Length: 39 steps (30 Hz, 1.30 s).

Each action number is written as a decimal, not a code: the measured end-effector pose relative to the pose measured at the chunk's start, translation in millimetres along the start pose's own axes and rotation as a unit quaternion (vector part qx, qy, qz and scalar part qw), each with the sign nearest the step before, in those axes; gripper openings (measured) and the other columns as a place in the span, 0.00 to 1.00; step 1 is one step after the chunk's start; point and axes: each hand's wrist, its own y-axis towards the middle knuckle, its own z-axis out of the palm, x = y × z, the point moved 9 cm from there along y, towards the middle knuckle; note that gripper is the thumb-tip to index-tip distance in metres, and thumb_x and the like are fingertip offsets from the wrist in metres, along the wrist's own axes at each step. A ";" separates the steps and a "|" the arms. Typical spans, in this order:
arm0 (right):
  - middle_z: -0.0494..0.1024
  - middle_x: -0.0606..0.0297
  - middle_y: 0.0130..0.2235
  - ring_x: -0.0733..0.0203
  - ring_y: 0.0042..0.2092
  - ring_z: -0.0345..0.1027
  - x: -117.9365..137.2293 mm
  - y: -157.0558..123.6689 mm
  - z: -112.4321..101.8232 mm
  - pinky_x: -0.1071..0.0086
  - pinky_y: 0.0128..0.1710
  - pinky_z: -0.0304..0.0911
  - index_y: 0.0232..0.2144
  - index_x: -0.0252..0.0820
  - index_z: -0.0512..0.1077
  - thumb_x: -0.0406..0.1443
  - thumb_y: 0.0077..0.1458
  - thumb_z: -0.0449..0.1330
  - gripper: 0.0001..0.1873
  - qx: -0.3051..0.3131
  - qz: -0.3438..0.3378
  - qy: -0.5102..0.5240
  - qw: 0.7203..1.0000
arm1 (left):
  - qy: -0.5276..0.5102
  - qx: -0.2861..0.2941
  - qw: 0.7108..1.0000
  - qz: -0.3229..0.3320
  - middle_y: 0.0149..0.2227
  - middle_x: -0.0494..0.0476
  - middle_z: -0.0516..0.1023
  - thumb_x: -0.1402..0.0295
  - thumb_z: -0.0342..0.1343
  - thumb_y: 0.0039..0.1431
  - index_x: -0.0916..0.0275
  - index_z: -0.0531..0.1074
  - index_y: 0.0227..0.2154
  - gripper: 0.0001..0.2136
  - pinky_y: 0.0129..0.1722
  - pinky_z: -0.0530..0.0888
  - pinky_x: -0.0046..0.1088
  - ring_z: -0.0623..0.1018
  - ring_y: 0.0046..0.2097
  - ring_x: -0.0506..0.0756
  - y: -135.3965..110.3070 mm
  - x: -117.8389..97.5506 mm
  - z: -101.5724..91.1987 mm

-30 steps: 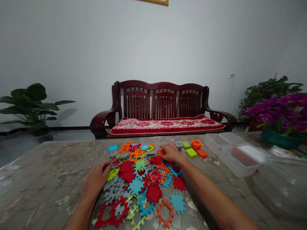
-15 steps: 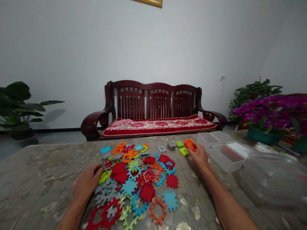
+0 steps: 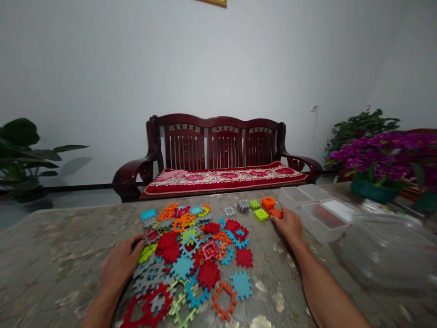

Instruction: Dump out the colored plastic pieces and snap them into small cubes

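A heap of flat, toothed plastic building tiles [image 3: 194, 255] in red, blue, grey, orange and green covers the middle of the stone-patterned table [image 3: 58, 255]. My left hand [image 3: 119, 264] lies flat on the heap's left edge, fingers resting on grey and green tiles. My right hand [image 3: 288, 223] reaches to the far right, its fingertips pressed on a small orange tile [image 3: 276, 212]. Beside it sit a stack of small orange tiles [image 3: 268, 202], small green tiles [image 3: 261, 214] and small grey tiles [image 3: 243, 205].
Two clear plastic boxes [image 3: 317, 214] stand right of my right hand, with a clear glass bowl [image 3: 389, 255] nearer me. Purple flowers in a green pot [image 3: 385, 168] are at the table's right. A dark wooden bench [image 3: 218, 159] stands beyond the table.
My right hand left the heap, carried an orange tile to the small sorted tiles at the right, and now lies lower on the table there. My left hand stayed put.
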 end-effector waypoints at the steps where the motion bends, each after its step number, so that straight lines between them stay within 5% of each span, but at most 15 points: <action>1: 0.81 0.48 0.49 0.43 0.51 0.74 -0.3 -0.4 0.9 0.59 0.47 0.66 0.58 0.40 0.72 0.52 0.56 0.61 0.34 0.004 0.001 -0.002 1.000 | 0.001 -0.001 1.000 0.000 0.56 0.62 0.80 0.58 0.41 0.69 0.57 0.77 0.55 0.23 0.56 0.73 0.48 0.77 0.58 0.67 0.1 0.3 0.2; 12: 0.81 0.48 0.49 0.41 0.49 0.74 2.3 -3.8 2.6 0.57 0.46 0.66 0.55 0.39 0.73 0.50 0.58 0.58 0.29 0.029 -0.003 -0.010 1.000 | -0.008 -0.008 1.000 -0.002 0.56 0.64 0.80 0.60 0.43 0.67 0.60 0.78 0.54 0.22 0.56 0.72 0.48 0.77 0.57 0.67 2.2 3.5 2.0; 17: 0.76 0.48 0.56 0.42 0.55 0.68 17.1 -9.2 -20.3 0.53 0.54 0.62 0.58 0.41 0.71 0.42 0.56 0.59 0.28 -0.080 -0.022 0.050 0.995 | -0.009 -0.023 1.000 -0.002 0.55 0.61 0.81 0.60 0.44 0.67 0.57 0.79 0.53 0.21 0.55 0.73 0.43 0.78 0.56 0.64 -1.1 0.2 -1.8; 20: 0.77 0.54 0.56 0.47 0.57 0.67 66.1 -16.4 -20.6 0.55 0.59 0.60 0.55 0.44 0.74 0.36 0.56 0.57 0.24 -0.076 -0.124 0.156 0.977 | -0.002 -0.024 1.000 -0.003 0.54 0.60 0.82 0.60 0.44 0.67 0.57 0.79 0.53 0.21 0.55 0.73 0.41 0.79 0.56 0.63 -3.5 -2.6 -3.7; 23: 0.81 0.59 0.51 0.51 0.55 0.71 139.6 -28.8 2.4 0.57 0.60 0.62 0.50 0.46 0.78 0.33 0.56 0.56 0.21 0.045 -0.238 0.240 0.940 | 0.004 -0.015 1.000 0.001 0.55 0.61 0.81 0.61 0.43 0.68 0.58 0.78 0.53 0.21 0.56 0.72 0.42 0.78 0.57 0.63 -5.1 -5.8 -4.3; 29: 0.75 0.58 0.62 0.52 0.64 0.65 258.0 -35.6 43.1 0.55 0.68 0.53 0.58 0.44 0.74 0.26 0.52 0.56 0.30 0.174 -0.363 0.199 0.894 | -0.007 -0.008 1.000 -0.004 0.56 0.62 0.80 0.62 0.43 0.69 0.58 0.77 0.54 0.21 0.57 0.72 0.43 0.77 0.58 0.63 -6.4 -6.4 -5.1; 34: 0.73 0.64 0.63 0.54 0.65 0.64 308.6 -24.1 64.8 0.59 0.67 0.56 0.60 0.47 0.72 0.26 0.48 0.58 0.35 0.215 -0.407 0.188 0.868 | -0.023 -0.015 1.000 -0.009 0.56 0.62 0.80 0.62 0.44 0.68 0.58 0.78 0.53 0.20 0.58 0.70 0.44 0.76 0.58 0.63 -8.0 -5.4 -4.7; 39: 0.81 0.66 0.55 0.53 0.58 0.72 332.0 -30.0 77.3 0.63 0.60 0.64 0.53 0.49 0.78 0.29 0.48 0.61 0.28 0.240 -0.445 0.186 0.842 | -0.022 -0.022 0.999 -0.012 0.56 0.62 0.80 0.62 0.44 0.68 0.58 0.78 0.53 0.20 0.57 0.71 0.44 0.77 0.57 0.63 -8.6 -4.3 -5.1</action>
